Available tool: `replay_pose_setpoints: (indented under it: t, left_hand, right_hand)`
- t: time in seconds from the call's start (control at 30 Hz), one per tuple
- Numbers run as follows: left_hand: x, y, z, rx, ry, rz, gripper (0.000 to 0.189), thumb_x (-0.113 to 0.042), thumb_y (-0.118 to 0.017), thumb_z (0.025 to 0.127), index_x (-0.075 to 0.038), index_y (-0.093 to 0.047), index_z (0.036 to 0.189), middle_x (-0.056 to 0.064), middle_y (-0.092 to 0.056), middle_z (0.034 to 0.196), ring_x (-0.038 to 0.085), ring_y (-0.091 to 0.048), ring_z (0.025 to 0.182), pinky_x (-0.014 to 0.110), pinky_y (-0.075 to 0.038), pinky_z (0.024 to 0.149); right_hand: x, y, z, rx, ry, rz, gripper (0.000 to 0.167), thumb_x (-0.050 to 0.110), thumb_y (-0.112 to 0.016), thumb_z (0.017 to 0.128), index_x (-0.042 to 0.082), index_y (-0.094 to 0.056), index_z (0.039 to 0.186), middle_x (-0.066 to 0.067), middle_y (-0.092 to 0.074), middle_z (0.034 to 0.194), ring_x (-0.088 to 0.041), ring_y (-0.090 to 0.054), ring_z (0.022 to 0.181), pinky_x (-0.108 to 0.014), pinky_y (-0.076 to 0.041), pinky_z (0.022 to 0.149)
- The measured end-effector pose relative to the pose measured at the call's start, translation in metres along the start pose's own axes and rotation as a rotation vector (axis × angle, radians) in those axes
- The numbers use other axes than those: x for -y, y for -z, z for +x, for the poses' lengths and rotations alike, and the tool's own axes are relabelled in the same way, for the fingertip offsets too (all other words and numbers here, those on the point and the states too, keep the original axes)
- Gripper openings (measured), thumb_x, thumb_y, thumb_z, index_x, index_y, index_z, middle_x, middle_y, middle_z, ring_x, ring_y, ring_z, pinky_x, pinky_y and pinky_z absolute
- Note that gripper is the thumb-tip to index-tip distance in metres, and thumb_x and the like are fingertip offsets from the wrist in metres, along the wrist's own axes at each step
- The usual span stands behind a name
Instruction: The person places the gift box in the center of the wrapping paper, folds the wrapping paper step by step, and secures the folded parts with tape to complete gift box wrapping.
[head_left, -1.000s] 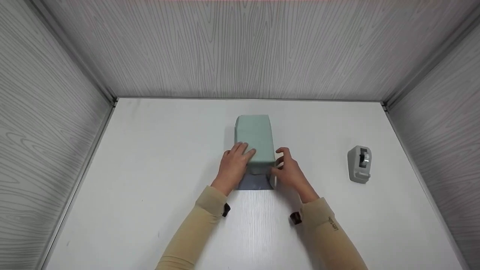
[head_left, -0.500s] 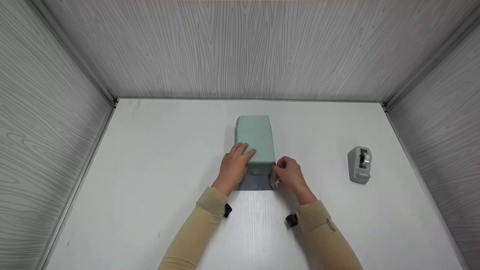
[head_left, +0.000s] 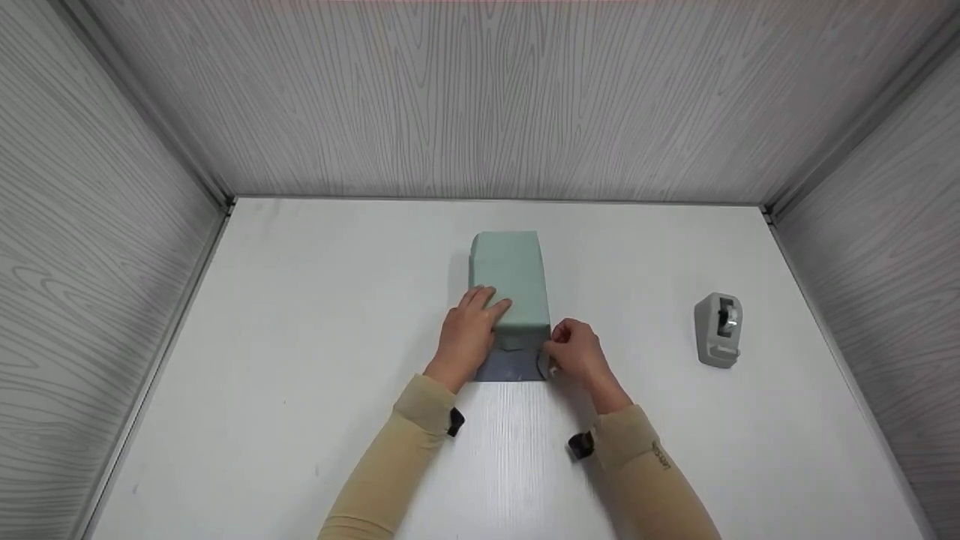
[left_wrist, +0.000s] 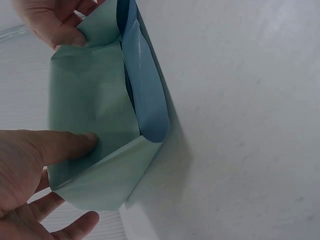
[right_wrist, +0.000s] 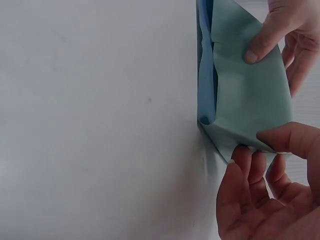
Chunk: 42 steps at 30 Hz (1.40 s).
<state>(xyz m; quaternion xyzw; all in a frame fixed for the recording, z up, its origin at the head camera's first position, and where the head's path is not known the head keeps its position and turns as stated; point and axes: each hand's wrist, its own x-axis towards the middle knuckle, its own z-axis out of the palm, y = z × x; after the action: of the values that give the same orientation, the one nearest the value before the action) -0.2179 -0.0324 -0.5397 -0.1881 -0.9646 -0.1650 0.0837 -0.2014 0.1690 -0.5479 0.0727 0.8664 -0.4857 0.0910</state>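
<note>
A box wrapped in pale green paper [head_left: 511,270] lies mid-table, its near end towards me. A blue-grey paper flap [head_left: 510,366], the inner side of the wrapping, sticks out flat there; the left wrist view shows it as a blue curved fold [left_wrist: 147,95]. My left hand [head_left: 466,334] holds the box by its left edge, thumb [left_wrist: 75,145] pressed on the green paper and fingers round the side. At the near right corner my right hand [head_left: 581,351] pinches a fold of the paper [right_wrist: 245,137] between thumb and fingertips.
A grey tape dispenser [head_left: 718,330] with a roll in it stands on the right part of the white table [head_left: 337,300]. Grey wood-grain panels [head_left: 480,97] wall in the back and both sides.
My right hand's fingers have drawn in from a looser spread and moved slightly towards me, closing on the paper at the corner. The left hand and the box have stayed nearly still.
</note>
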Motion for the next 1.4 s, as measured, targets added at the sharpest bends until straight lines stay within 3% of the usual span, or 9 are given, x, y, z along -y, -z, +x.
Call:
replay_pose_setpoints:
  t: [0.23,0.47,1.0,1.23,1.4]
  left_hand:
    - [-0.001,0.002,0.0,-0.003,0.0,-0.019,0.054,-0.005,-0.077,0.084,-0.022,-0.062,0.133,0.007,-0.047,0.142,0.026,-0.038,0.136,0.046,-0.05,0.087]
    - [0.0,0.001,0.0,-0.025,-0.005,-0.02,0.053,-0.004,-0.076,0.084,-0.022,-0.063,0.132,0.007,-0.048,0.14,0.025,-0.039,0.134,0.046,-0.05,0.087]
    - [0.0,-0.001,-0.001,-0.049,-0.025,-0.003,0.053,-0.002,-0.075,0.084,-0.021,-0.063,0.132,0.008,-0.049,0.138,0.026,-0.041,0.133,0.046,-0.051,0.085]
    - [-0.001,0.0,-0.001,-0.028,-0.016,0.01,0.055,-0.004,-0.078,0.083,-0.022,-0.063,0.133,0.007,-0.047,0.14,0.026,-0.039,0.134,0.045,-0.052,0.084]
    - [0.0,-0.001,-0.001,-0.039,-0.022,-0.005,0.055,-0.004,-0.078,0.082,-0.022,-0.063,0.132,0.008,-0.048,0.14,0.026,-0.039,0.134,0.045,-0.052,0.084]
  right_hand:
    - [-0.002,-0.001,-0.006,0.015,-0.032,0.04,0.005,0.001,-0.059,0.085,0.004,-0.054,0.084,-0.008,-0.056,0.072,-0.017,-0.054,0.058,-0.026,-0.043,0.049]
    - [-0.001,-0.002,-0.007,-0.008,-0.056,0.021,0.009,0.001,-0.061,0.086,0.004,-0.054,0.085,-0.009,-0.054,0.076,-0.018,-0.053,0.062,-0.027,-0.044,0.051]
    - [-0.003,-0.005,-0.008,-0.016,-0.017,-0.065,0.014,-0.002,-0.063,0.084,0.005,-0.051,0.081,-0.007,-0.054,0.072,-0.018,-0.054,0.059,-0.028,-0.042,0.049]
    - [-0.003,-0.007,-0.007,-0.04,0.012,-0.138,0.016,-0.001,-0.065,0.078,0.006,-0.051,0.08,-0.004,-0.051,0.071,-0.018,-0.05,0.062,-0.029,-0.04,0.052]
    - [0.0,-0.011,-0.004,-0.054,0.002,-0.244,0.011,0.007,-0.064,0.081,0.007,-0.053,0.082,-0.005,-0.054,0.071,-0.019,-0.052,0.062,-0.031,-0.04,0.051]
